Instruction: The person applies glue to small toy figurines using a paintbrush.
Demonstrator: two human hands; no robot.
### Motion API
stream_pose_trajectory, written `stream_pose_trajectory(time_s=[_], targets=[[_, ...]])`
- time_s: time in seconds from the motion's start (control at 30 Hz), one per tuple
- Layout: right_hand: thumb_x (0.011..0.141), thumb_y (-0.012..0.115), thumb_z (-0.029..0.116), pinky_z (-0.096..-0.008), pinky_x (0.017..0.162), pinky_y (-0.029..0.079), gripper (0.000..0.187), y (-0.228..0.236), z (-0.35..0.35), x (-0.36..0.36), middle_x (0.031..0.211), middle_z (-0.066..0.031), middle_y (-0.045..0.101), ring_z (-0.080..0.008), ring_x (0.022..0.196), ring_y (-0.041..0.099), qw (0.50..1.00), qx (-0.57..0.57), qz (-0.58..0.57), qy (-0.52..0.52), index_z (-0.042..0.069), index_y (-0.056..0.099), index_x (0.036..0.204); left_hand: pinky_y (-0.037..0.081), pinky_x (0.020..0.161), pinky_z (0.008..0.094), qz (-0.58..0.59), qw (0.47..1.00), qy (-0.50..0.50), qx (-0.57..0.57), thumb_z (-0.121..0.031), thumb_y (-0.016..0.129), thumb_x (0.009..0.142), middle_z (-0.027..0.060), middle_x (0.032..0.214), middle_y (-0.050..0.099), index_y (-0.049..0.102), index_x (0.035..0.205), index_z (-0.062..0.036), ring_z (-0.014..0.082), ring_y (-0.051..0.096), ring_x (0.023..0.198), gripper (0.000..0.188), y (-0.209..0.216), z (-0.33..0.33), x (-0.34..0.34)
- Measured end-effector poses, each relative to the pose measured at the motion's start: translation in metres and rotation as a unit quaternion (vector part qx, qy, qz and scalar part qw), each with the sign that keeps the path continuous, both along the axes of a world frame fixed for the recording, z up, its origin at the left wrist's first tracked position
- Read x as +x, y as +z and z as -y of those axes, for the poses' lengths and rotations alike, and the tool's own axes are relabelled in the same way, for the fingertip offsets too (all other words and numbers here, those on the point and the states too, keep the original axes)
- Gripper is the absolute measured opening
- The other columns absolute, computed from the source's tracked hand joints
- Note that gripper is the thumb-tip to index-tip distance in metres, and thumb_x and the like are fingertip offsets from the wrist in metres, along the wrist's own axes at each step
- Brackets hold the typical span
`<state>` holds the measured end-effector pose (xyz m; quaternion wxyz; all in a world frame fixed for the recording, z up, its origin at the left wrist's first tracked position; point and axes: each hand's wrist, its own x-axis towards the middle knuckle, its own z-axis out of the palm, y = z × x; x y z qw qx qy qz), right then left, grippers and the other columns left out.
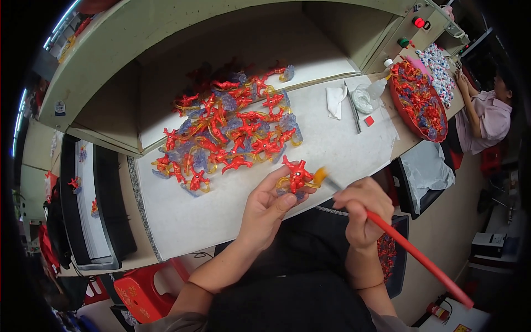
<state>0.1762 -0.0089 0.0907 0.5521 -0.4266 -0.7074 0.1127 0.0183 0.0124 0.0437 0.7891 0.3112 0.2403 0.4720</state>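
My left hand (259,214) is closed around the lower part of a red figurine (299,175) with a translucent yellow piece and a purplish base. In my right hand (365,211) is a paintbrush (423,259), its long red handle slanting down to the right. Its yellowish bristles are close to the figurine's right side; whether they touch I cannot tell. Beyond my left hand, several similar figurines (243,128) lie crowded together on the white-covered table (204,227), some reaching back into the shadowed booth. Parts of the held figurine's base are hidden by my fingers.
A thin metal tool (352,108), a white cloth (335,103), a small red square (369,120) and a clear squeeze bottle (377,88) lie right. A red basket (444,133) holds figurines. A black conveyor trough (119,232) runs left. Another person (487,119) sits far right.
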Motion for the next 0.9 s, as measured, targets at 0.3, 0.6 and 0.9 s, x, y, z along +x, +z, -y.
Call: stream_pose_trajectory(time_s=[0.3,0.6,0.9], targets=[[0.077,0.055,0.014,-0.0251,0.044,0.038,0.016,-0.004,-0.001,0.004,0.054,-0.0054,0.052,-0.0177,0.047,0.05,0.997,0.025,0.01,-0.074,0.0,0.059,0.07,0.041,0.089,0.0349,0.037,0.999,0.005,-0.028,-0.011,0.049,0.085,0.0154,0.111,0.05,0.03,0.125,-0.0003,0.0269,0.052,0.101,0.046,-0.004,0.001,-0.001],[0.075,0.059,0.019,-0.0265,0.041,0.038,0.019,-0.007,0.002,-0.012,0.05,-0.0053,0.048,-0.0191,0.042,0.047,0.997,-0.031,0.053,0.037,0.004,0.059,0.064,0.043,0.088,0.0357,0.155,0.983,-0.035,-0.093,-0.017,0.05,0.085,0.0178,0.116,0.046,0.03,0.125,-0.0023,0.0294,0.049,0.105,0.047,-0.011,0.0,-0.001],[0.077,0.054,0.017,-0.0256,0.039,0.035,0.02,-0.001,0.008,-0.004,0.047,-0.0046,0.048,-0.0169,0.041,0.044,0.998,-0.05,-0.031,0.017,0.003,0.057,0.062,0.039,0.09,0.0316,0.007,0.997,-0.018,0.069,-0.003,0.055,0.08,0.0176,0.118,0.045,0.031,0.125,-0.0012,0.0223,0.047,0.108,0.051,-0.005,0.001,-0.003]])
